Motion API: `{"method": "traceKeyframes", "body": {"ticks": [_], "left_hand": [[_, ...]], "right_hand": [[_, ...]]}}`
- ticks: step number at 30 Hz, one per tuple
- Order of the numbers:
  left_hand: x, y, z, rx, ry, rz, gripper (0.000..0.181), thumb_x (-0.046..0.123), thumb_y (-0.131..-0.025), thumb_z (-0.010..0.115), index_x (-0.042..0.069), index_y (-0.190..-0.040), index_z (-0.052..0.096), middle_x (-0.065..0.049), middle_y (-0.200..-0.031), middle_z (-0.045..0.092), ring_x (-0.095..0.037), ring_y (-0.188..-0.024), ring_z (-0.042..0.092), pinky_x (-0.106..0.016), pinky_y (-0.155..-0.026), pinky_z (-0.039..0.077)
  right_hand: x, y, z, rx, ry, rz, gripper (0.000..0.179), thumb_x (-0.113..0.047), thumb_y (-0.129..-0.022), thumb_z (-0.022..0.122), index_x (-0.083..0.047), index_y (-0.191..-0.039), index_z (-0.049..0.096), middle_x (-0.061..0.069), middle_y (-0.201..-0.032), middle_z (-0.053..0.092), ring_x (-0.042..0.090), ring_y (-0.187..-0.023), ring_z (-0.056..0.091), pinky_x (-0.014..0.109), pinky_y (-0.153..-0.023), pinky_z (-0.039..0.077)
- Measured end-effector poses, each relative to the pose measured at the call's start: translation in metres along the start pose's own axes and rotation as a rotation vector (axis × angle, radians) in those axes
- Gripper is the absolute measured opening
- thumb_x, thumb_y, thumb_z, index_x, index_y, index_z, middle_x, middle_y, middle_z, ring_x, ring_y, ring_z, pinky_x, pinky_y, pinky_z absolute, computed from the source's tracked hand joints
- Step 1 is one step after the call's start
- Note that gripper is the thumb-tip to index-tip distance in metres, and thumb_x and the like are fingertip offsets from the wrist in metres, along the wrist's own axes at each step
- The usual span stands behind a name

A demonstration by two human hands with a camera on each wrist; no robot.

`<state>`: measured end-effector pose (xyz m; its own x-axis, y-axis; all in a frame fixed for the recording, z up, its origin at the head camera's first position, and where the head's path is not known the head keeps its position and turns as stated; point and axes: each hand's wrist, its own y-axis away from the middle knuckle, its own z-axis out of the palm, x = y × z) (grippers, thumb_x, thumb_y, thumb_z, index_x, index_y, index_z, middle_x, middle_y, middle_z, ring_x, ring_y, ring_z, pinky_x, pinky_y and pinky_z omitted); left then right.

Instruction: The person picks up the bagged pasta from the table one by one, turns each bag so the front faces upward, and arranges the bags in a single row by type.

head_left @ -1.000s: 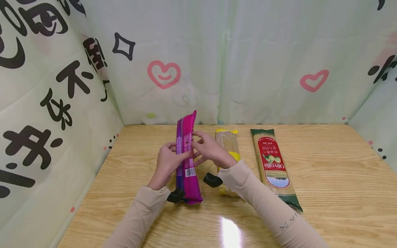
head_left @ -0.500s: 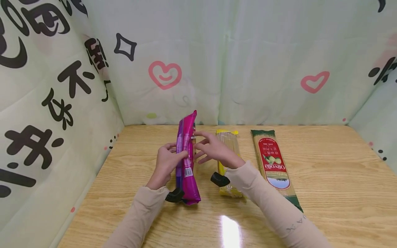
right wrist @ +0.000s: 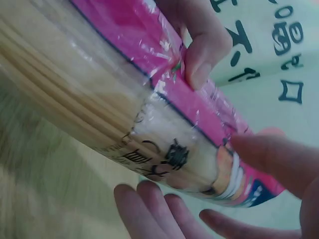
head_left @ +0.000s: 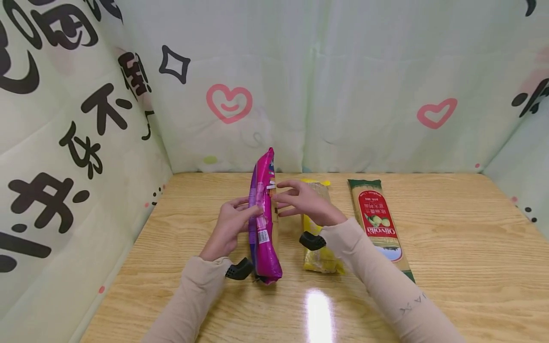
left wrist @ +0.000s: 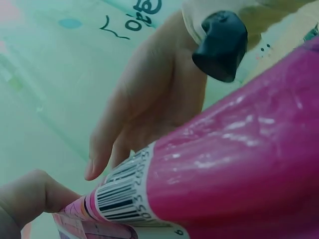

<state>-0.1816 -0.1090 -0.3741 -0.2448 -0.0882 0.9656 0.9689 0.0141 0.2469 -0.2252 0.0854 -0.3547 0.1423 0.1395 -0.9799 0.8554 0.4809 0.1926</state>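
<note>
A pink and purple plastic packet of noodles is held on its edge, its length pointing away from me. My left hand grips it from the left, the thumb pressing the pink film in the right wrist view. My right hand is at the packet's right side with its fingers loosely spread. In the right wrist view its thumb overlaps the packet's far end, and whether it touches is unclear. The clear side there shows pale noodle sticks. A barcode faces the left wrist camera.
Right of my hands lies a yellow-ended noodle packet, partly hidden by my right hand. Farther right lies a green-ended Olivoilà spaghetti packet, its lower part behind my right sleeve. Printed curtains stand behind the wooden table.
My right hand has drawn away to the right from the pink packet's face, its fingers loosening. The packet, still in my left hand, has turned so that its clear side shows at the right.
</note>
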Motion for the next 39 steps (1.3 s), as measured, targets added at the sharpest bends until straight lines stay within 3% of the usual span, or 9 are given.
{"method": "traceKeyframes", "body": {"ticks": [11,20,30,39], "left_hand": [[0.001,0.000,0.002,-0.059,0.056,0.003,0.058,0.013,-0.075,0.071,0.002,-0.125,0.044,-0.015,-0.113,0.059,-0.023,-0.091,0.063,-0.038,-0.076,0.053],[0.002,0.000,0.000,-0.070,0.082,0.009,0.055,0.011,-0.076,0.070,0.002,-0.124,0.044,-0.017,-0.113,0.059,-0.021,-0.091,0.063,-0.037,-0.075,0.054],[-0.001,-0.002,0.000,-0.111,0.094,0.013,0.054,0.012,-0.077,0.071,0.002,-0.123,0.046,-0.017,-0.114,0.058,-0.023,-0.094,0.062,-0.038,-0.077,0.053],[-0.001,-0.002,0.002,-0.106,0.009,-0.008,0.061,0.022,-0.078,0.073,0.004,-0.129,0.044,-0.014,-0.122,0.055,-0.021,-0.097,0.061,-0.037,-0.079,0.052]], "right_hand": [[0.011,-0.008,-0.008,-0.135,-0.140,0.015,0.060,-0.020,-0.089,0.062,-0.006,-0.139,0.032,0.015,-0.129,0.048,0.033,-0.114,0.050,0.044,-0.088,0.048],[0.011,-0.010,-0.005,-0.104,-0.153,0.019,0.062,-0.019,-0.088,0.063,-0.006,-0.139,0.030,0.017,-0.126,0.049,0.031,-0.113,0.050,0.045,-0.086,0.048],[0.009,-0.009,-0.002,-0.014,-0.173,0.030,0.056,-0.013,-0.085,0.065,-0.005,-0.133,0.036,0.020,-0.116,0.057,0.028,-0.098,0.059,0.045,-0.081,0.051],[0.008,-0.007,0.003,0.059,-0.148,0.019,0.056,-0.012,-0.082,0.068,-0.007,-0.130,0.039,0.019,-0.112,0.060,0.027,-0.090,0.062,0.044,-0.076,0.053]]}}
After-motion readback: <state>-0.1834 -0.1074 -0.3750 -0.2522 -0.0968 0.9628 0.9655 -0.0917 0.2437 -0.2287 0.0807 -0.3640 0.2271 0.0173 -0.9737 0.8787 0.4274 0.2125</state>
